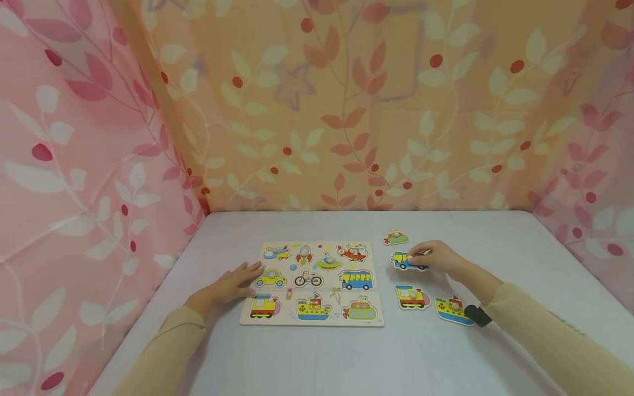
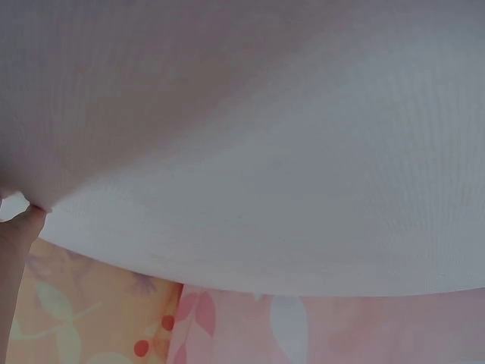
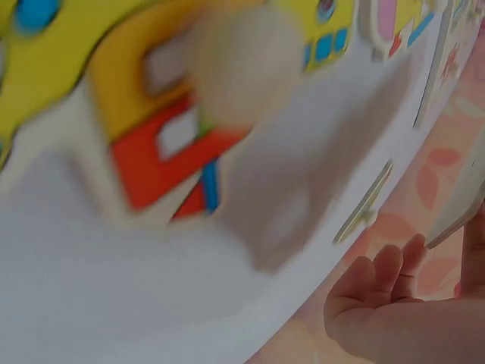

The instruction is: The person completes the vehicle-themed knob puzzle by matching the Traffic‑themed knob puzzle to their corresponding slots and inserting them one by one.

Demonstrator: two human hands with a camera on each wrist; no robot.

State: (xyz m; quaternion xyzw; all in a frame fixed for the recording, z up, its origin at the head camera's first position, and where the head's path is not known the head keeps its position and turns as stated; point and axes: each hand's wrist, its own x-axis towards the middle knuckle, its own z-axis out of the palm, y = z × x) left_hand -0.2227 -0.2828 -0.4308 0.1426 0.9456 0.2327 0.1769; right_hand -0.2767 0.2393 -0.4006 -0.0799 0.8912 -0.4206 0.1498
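My right hand (image 1: 436, 258) pinches a blue and yellow bus puzzle piece (image 1: 400, 261) at its knob, over the table right of the board. In the right wrist view that hand (image 3: 402, 311) is at the lower right, the piece edge-on at the frame's border. My left hand (image 1: 233, 286) lies with fingers spread at the left edge of the wooden puzzle board (image 1: 267, 323). Vehicle pictures cover the board; knobs show on several, including the yellow car (image 1: 270, 279). The board's bus picture (image 1: 356, 280) shows no knob. In the left wrist view only part of the left hand (image 2: 19, 239) shows.
A submarine piece (image 1: 398, 238) lies beyond the bus piece. Nearer are a train piece (image 1: 408, 300) and a ship piece (image 1: 451, 312), beside the black wrist device (image 1: 477, 315). Patterned curtains (image 1: 317, 137) hang behind and on both sides of the white table (image 1: 317, 363).
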